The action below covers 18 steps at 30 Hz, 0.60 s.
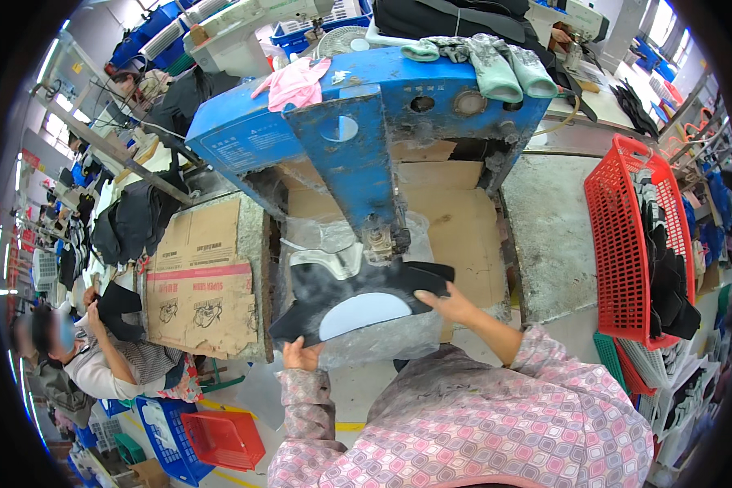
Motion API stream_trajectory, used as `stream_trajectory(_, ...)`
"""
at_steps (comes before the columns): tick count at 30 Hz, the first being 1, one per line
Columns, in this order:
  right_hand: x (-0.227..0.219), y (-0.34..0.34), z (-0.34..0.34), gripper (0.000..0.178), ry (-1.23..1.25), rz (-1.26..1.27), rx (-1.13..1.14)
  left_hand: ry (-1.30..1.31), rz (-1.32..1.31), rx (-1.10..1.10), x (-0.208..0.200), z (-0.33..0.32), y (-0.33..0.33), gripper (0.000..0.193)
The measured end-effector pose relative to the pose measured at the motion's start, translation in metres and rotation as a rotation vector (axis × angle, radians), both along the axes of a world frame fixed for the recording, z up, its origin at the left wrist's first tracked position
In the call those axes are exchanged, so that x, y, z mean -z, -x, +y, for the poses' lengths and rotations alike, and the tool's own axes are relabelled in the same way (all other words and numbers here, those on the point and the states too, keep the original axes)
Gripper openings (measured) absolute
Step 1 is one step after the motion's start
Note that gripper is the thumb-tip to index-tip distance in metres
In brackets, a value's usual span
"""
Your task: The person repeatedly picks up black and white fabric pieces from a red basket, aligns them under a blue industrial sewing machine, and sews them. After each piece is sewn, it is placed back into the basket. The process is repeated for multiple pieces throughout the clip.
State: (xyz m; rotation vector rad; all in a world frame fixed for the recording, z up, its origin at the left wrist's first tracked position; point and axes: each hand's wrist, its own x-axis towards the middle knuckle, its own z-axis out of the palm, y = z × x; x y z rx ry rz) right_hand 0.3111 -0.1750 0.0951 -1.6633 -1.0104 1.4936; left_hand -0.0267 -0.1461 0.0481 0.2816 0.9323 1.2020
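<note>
Both hands hold a curved black cut piece flat under the head of a blue machine, the left hand pinching its near corner, the right hand pressing its right end, beside a red basket.

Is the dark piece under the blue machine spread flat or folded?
Spread flat: the dark piece lies open, left hand and right hand holding opposite edges.
</note>
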Motion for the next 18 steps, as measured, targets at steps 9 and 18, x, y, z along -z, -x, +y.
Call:
stream_trajectory(9, -0.027, -0.034, 0.017, 0.084, -0.051, 0.118, 0.144, -0.2, -0.254, 0.255, 0.014, 0.048, -0.015, 0.023)
stream_trajectory(18, -0.003, -0.047, -0.02, 0.062, -0.124, 0.311, 0.452, -0.106, -0.205, 0.293, -0.024, 0.065, -0.052, 0.03)
